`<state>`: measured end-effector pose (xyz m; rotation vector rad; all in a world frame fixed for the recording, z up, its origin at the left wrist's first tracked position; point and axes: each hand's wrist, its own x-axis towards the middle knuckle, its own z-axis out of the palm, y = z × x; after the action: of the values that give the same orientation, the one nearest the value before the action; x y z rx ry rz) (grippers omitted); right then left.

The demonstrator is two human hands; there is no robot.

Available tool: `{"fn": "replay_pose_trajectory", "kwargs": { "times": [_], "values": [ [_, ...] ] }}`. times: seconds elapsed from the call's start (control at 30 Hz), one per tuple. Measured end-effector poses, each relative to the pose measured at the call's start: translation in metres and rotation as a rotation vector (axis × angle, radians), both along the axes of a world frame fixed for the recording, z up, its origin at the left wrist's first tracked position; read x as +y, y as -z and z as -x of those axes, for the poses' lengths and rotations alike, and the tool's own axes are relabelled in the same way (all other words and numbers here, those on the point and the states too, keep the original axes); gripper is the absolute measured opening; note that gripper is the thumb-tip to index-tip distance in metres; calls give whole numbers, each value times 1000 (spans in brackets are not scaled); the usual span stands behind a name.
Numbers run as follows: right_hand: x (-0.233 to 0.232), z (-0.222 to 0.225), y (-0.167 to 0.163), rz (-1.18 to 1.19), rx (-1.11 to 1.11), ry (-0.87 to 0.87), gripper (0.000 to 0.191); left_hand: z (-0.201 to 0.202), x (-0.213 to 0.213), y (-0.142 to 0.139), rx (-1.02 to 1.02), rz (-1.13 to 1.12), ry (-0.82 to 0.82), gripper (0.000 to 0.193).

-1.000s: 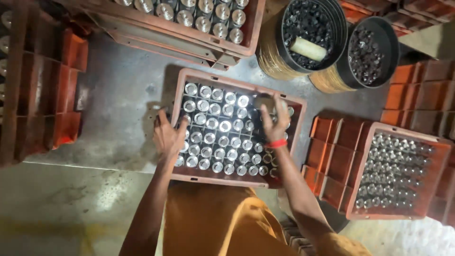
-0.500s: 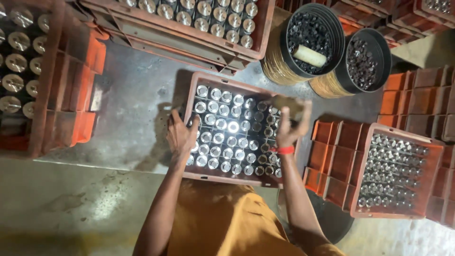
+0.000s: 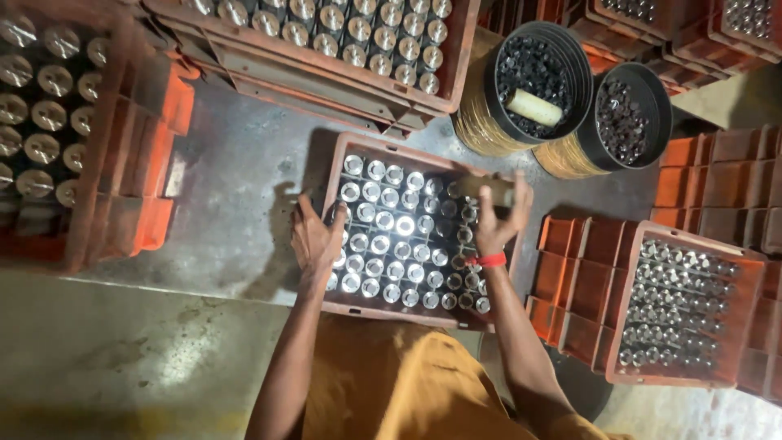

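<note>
Metal cylinders [image 3: 391,236], shiny round tops facing up, stand packed in rows inside a reddish-brown crate [image 3: 336,303] on the grey concrete floor [image 3: 236,171], directly in front of a person in an orange garment [image 3: 391,383] seen from above. The right hand [image 3: 501,216], with a red band at the wrist, is now lifted above the crate's far right corner and is closed around a dull cylinder [image 3: 487,189] held sideways; a second ago that hand lay flat on the rows, so one piece has just been pulled out of the crate. The left hand [image 3: 316,238] is open, fingers spread, resting on the crate's left rim and the nearest tops; it has shifted slightly outward from where it pressed on the rows before. Beyond the crate, to its upper right, stand two round black tubs [image 3: 570,73] filled with small dark parts, one with a pale cylinder lying on top. A second filled crate [image 3: 680,301] sits to the right of the main crate, among stacked empty orange crates [image 3: 570,277], and more filled crates [image 3: 350,41] lie beyond it and to its left. The view has also moved a little since the earlier frames.
</note>
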<state>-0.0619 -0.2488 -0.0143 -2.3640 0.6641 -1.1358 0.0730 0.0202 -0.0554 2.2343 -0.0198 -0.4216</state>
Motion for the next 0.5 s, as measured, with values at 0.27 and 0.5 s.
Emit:
{"fn": "replay_pose_trajectory", "kwargs": {
  "times": [0.27, 0.5],
  "values": [
    [37, -48, -2, 79, 222, -383, 55, 0, 2, 1, -65, 23, 5, 70],
    [40, -57, 12, -196, -44, -251, 55, 0, 0, 2, -98, -17, 31, 71]
  ]
}}
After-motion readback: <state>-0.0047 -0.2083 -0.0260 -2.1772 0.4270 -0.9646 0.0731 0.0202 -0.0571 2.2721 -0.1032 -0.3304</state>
